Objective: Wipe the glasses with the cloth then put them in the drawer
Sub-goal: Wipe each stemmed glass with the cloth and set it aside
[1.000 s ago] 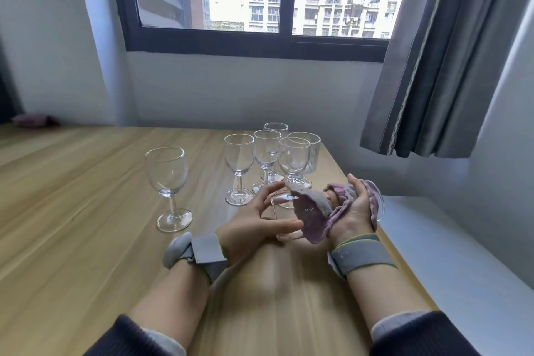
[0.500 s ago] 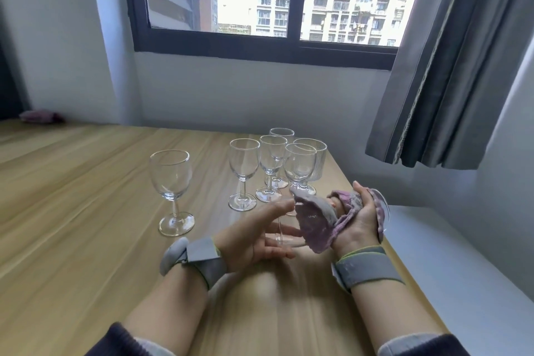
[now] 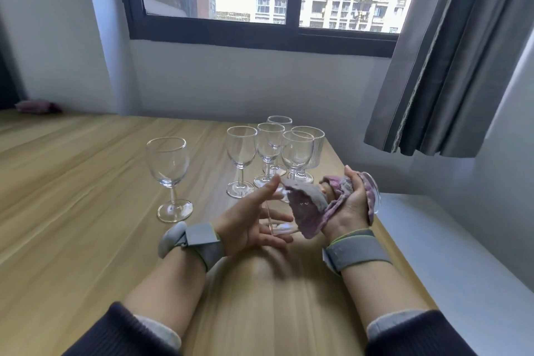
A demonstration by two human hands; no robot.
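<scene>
A clear wine glass [image 3: 281, 230] lies sideways in the air between my hands, its bowl to the left and its round foot [image 3: 374, 196] showing behind my right hand. My right hand [image 3: 349, 211] grips the pink-purple cloth [image 3: 306, 208] bunched round the glass's stem and over the bowl. With fingers straight and spread, my left hand [image 3: 248, 228] has its fingertips against the bowl and its thumb up by the cloth's edge. A larger glass [image 3: 167, 162] stands alone on the wooden table [image 3: 86, 211]. Several stemmed glasses [image 3: 241, 150] stand clustered further back. No drawer is in view.
One ribbed glass [image 3: 313, 147] stands at the back right of the cluster, near the table's right edge. A pale ledge [image 3: 448, 240] runs lower along the right, under a grey curtain [image 3: 448, 66]. A pink bundle [image 3: 37, 105] lies at the table's far left.
My left hand has loosened from a grip round the bowl to straight, spread fingers. The right hand still holds the cloth on the glass. My view has tilted slightly.
</scene>
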